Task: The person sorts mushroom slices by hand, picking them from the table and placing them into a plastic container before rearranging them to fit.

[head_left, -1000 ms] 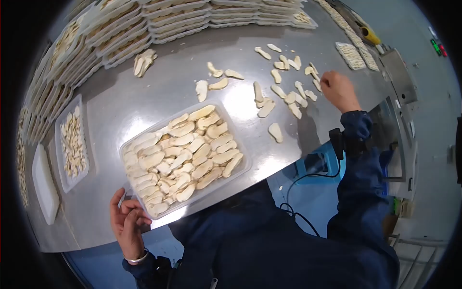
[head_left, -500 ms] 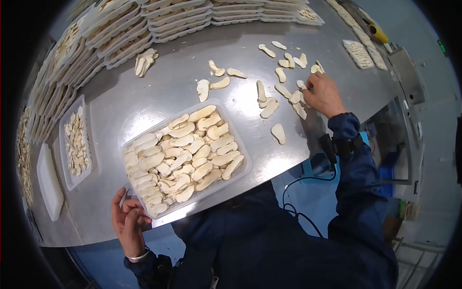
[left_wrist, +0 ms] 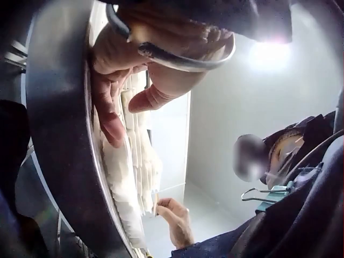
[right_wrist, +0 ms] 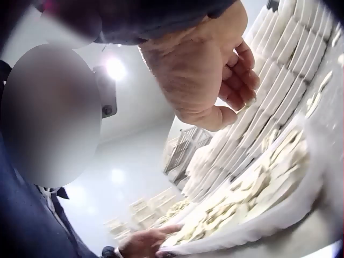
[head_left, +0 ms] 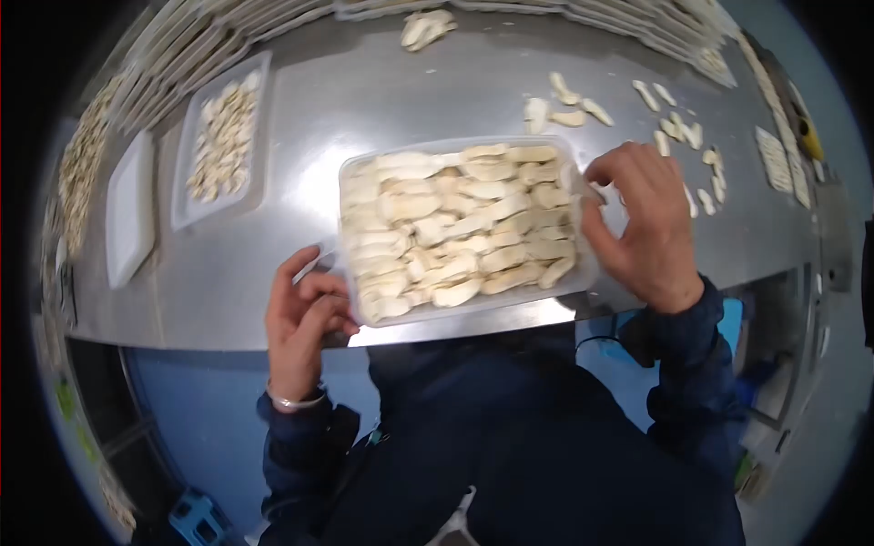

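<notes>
A clear plastic tray near the table's front edge is filled with rows of pale mushroom slices. My left hand rests at the tray's left front corner, fingers loosely bent against its side and thumb apart. Over the tray's right rim is my right hand, thumb and fingertips drawn together. In the left wrist view that right hand pinches a thin pale mushroom slice, seen nearly edge-on. From the right wrist, its curled fingers hide most of the slice.
Loose mushroom slices lie on the steel table, behind and right of the tray. A second tray of smaller pieces and a white lidlike tray stand at left. Stacked filled trays line the back.
My right hand has come left from the scattered slices to the tray's right rim, bringing a mushroom slice. My left hand stays at the tray's corner. The head view has turned.
</notes>
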Available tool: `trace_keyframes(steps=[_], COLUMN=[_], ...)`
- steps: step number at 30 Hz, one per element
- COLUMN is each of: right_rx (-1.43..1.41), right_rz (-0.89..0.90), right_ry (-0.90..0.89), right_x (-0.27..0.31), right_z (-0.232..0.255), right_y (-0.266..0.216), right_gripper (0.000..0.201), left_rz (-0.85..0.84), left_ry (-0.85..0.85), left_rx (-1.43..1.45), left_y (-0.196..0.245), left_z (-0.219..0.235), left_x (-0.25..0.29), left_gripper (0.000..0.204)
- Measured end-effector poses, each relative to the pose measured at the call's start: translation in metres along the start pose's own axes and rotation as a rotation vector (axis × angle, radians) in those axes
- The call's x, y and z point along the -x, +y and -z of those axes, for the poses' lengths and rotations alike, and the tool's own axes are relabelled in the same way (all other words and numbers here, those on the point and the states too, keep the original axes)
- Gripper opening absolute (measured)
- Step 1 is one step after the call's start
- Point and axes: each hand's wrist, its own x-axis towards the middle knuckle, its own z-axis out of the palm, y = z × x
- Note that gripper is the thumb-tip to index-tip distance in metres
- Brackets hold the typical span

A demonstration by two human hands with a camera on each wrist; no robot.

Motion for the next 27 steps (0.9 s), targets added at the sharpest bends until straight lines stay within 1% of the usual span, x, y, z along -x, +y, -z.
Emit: trace_keyframes(steps=[1, 4, 8, 11, 17, 27], right_rx=[-0.042, -0.13, -0.151, -0.132, -0.09, -0.101], right_rz=[0.058, 0.137, 0.213, 0.213, 0.237, 0.249], right_ry=[0.0, -0.056, -0.05, -0.075, -0.091, -0.049], right_x=[-0.006, -0.021, -0.032, -0.037, -0.04, -0.039], right_z=[-0.008, -0.031, -0.056, -0.065, -0.074, -0.08], right_y=[-0.017, -0.055, -0.078, -0.083, -0.082, -0.081], right_gripper=[0.021, 0.02, 0.017, 0.014, 0.012, 0.011], left_rz=[-0.007, -0.013, -0.022, -0.024, -0.027, -0.011], left_ry=[-0.014, -0.049, -0.07, -0.071, -0.084, -0.076], left_rx=[-0.001, 0.025, 0.039, 0.052, 0.045, 0.039], left_y=[-0.001, -0.002, -0.004, -0.004, -0.003, -0.002], left_z=[0.002, 0.005, 0.006, 0.005, 0.006, 0.005], left_x=[-0.001, 0.0, 0.0, 0.001, 0.001, 0.0], left_gripper=[0.051, 0.05, 0.049, 0.049, 0.049, 0.049])
